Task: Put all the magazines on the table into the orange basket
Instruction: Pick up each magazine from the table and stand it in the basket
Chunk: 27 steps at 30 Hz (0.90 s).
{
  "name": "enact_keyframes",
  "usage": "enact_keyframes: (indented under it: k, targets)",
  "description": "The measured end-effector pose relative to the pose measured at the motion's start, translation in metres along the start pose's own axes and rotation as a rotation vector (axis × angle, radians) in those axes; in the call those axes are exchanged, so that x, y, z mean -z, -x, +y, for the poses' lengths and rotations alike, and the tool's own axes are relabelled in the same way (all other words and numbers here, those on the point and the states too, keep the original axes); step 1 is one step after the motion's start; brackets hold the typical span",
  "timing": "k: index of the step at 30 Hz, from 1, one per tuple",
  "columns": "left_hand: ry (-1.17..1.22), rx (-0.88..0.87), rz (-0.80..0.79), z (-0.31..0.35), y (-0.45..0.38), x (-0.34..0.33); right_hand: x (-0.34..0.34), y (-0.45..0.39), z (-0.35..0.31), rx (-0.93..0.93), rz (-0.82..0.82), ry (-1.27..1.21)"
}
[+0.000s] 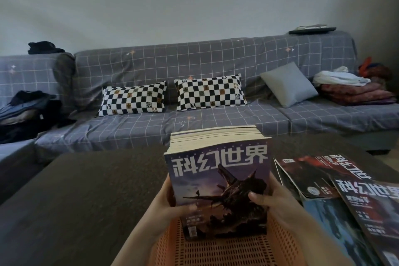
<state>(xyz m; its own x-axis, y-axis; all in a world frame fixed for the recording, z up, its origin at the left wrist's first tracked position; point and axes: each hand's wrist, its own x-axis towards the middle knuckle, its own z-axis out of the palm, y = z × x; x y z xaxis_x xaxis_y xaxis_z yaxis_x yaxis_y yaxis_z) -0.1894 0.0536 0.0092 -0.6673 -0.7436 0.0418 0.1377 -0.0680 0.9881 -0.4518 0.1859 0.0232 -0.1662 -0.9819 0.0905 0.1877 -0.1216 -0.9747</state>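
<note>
Dim living room, plain pale wall. Grey grid-patterned sofa [216, 97] runs the full width behind a dark table [75, 190].

- On sofa: two black-and-white checkered pillows [132, 98], side by side mid-seat; a plain grey cushion [289, 84] leaning against the backrest to their right; folded reddish blankets [356, 93] with white cloth on top at the right end; dark clothing [26, 112] heaped at the left end, details lost in shadow. Flat dark object on the backrest's top right, too small to identify.
- Stack of magazines [218, 179], thick, cover up, tilted toward the camera, title upside down. Lower end sits inside the orange basket [216, 248]; far end rises above it. Cannot tell whether the stack touches the basket floor.
- Basket at the table's near edge, mesh walls; near side cut off by the frame bottom.
- Left hand [172, 203]: thumb over the cover near the lower left, fingers curled behind the stack's left side, mostly hidden.
- Right hand [269, 198]: thumb pressed on the cover, fingers wrapped round the right side, hidden behind.
- Loose magazines [336, 196] lie overlapping on the table toward its right edge, just beside the basket; at least three covers show, one red, one blue. Exact count unclear; the nearest are cut off at the frame's right and bottom.
</note>
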Motion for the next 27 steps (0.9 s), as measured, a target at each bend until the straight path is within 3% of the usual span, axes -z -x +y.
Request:
enact_keyframes:
  k: [4, 8, 15, 20, 27]
  targets:
    - [-0.055, 0.0, -0.002, 0.0, -0.002, -0.002, -0.005, 0.0, 0.003, -0.048, 0.039, -0.012]
    - [-0.168, -0.023, 0.11, 0.004, -0.005, -0.012, -0.011, 0.001, -0.001, -0.036, 0.044, 0.018]
    - [-0.2, -0.047, 0.19, 0.007, -0.009, -0.021, -0.02, -0.001, -0.002, 0.036, 0.155, 0.339]
    - [-0.149, -0.117, 0.318, 0.004, -0.01, -0.025, -0.019, -0.002, -0.001, 0.073, 0.18, 0.29]
    - [-0.159, -0.118, 0.319, 0.004, -0.007, -0.025, -0.02, -0.002, -0.002, 0.065, 0.177, 0.34]
